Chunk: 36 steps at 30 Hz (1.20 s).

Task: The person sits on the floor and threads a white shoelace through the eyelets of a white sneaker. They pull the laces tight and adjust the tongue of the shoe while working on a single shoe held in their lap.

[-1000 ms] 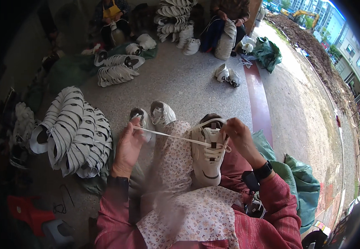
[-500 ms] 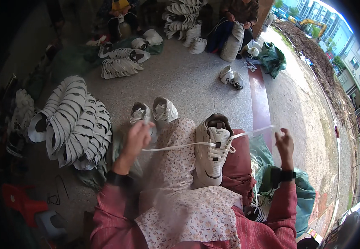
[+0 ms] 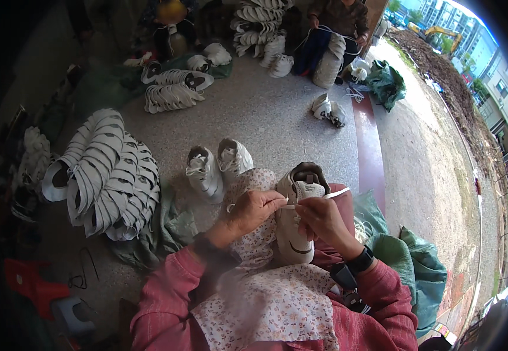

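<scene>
A white lace-up shoe (image 3: 295, 248) rests on my lap, its dark-lined opening away from me and its toe toward me. My left hand (image 3: 248, 213) is closed in a pinch on the white shoelace at the shoe's left edge. Over the lacing, my right hand (image 3: 324, 222) also pinches the shoelace (image 3: 340, 192), whose loop bends out on the right. My fingers hide most of the lacing and the tongue's lower part. Beneath the shoe lie a floral apron (image 3: 283, 298) and my reddish trouser leg.
Two white shoes (image 3: 205, 175) stand on the floor beyond my left knee. Stacked shoe uppers (image 3: 102, 175) pile up at the left, near a red plastic object (image 3: 31, 284). Green sacking (image 3: 426, 269) lies at my right. Two people sit at the far side, one handling laces.
Both hands, held wide apart with the lace stretched between them, have come together over the shoe. The far-right person's hands have spread apart with a lace.
</scene>
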### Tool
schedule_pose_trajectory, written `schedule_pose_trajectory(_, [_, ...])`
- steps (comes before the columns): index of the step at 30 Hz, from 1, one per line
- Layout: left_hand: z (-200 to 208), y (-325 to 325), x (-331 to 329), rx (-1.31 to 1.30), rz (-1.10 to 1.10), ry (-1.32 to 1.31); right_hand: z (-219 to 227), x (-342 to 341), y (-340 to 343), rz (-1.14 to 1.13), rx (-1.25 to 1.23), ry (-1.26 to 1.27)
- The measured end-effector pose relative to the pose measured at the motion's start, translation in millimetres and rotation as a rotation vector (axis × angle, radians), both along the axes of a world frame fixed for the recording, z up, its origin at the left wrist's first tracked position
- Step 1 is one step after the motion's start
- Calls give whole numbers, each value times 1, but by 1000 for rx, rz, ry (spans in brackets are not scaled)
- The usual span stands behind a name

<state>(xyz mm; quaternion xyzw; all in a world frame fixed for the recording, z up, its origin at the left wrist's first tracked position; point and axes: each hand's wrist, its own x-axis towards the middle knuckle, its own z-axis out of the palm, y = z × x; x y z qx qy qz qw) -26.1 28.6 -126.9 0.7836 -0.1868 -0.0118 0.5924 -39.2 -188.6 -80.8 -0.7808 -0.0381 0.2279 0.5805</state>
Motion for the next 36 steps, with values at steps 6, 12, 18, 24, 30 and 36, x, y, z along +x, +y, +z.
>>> schedule_pose_trajectory(6, [12, 5, -3, 147, -18, -160, 2, -7, 8, -74, 0, 7])
schedule_pose_trajectory(12, [8, -1, -5, 166, 18, -67, -11, -15, 11, -124, 49, -35])
schedule_pose_trajectory(18, [7, 0, -2, 242, -6, 8, -11, -14, 10, -89, 23, -54])
schedule_pose_trajectory(24, [-1, -1, 11, 119, -164, 113, -8, -12, 10, -81, 19, -53])
schedule_pose_trajectory(30, [2, -1, 24, -63, -276, 441, 2, -11, 15, -35, -21, -55])
schedule_pose_trajectory(36, [10, -2, 37, 239, -285, 313, 3, -6, 8, 41, -52, -76])
